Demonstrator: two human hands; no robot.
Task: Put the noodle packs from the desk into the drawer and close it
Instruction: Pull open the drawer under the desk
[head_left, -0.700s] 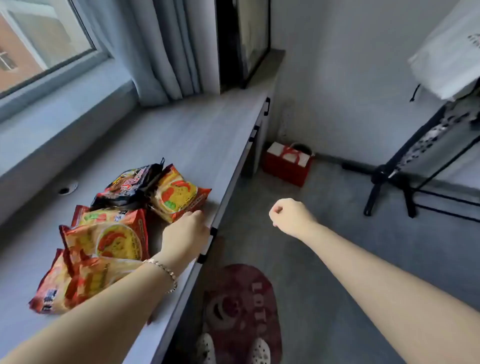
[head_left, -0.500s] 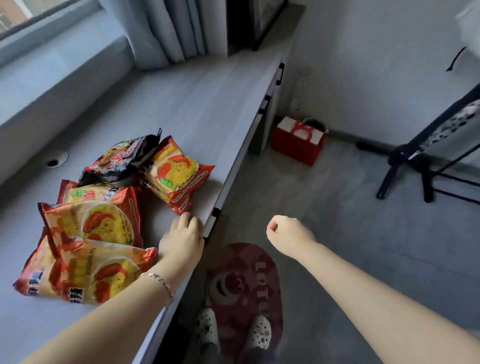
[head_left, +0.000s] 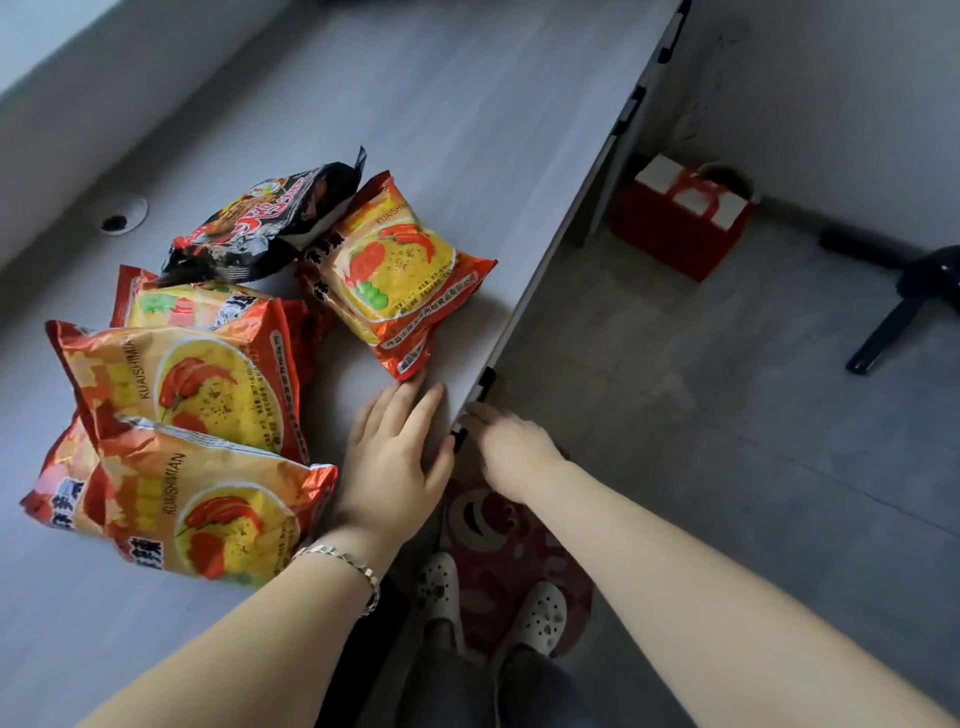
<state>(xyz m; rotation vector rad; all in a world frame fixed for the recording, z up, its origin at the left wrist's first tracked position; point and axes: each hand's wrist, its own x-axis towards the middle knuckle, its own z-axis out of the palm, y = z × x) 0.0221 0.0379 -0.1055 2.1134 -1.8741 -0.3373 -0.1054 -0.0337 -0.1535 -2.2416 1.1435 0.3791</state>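
Several noodle packs lie in a loose pile on the grey desk (head_left: 467, 130): a black one (head_left: 265, 223) at the back, an orange one (head_left: 400, 275) nearest the desk's edge, and more orange ones (head_left: 192, 384) (head_left: 208, 514) overlapping at the left. My left hand (head_left: 395, 457) rests flat on the desk beside them, fingers spread, its tips just short of the nearest pack. My right hand (head_left: 504, 447), blurred, has its fingertips at the black drawer handle (head_left: 485, 384) under the desk's edge. The drawer front is hidden from this angle.
On the floor stand a red gift box (head_left: 680, 223) by the wall and black stand legs (head_left: 893, 312) at the right. A red mat (head_left: 498, 530) lies under my feet in white clogs (head_left: 540, 618). A cable hole (head_left: 122, 218) sits in the desk's far left.
My view has tilted down. My right hand moved left from mid-air, out of a fist, to the drawer handle. My left hand stays on the desk, fingers now flatter.
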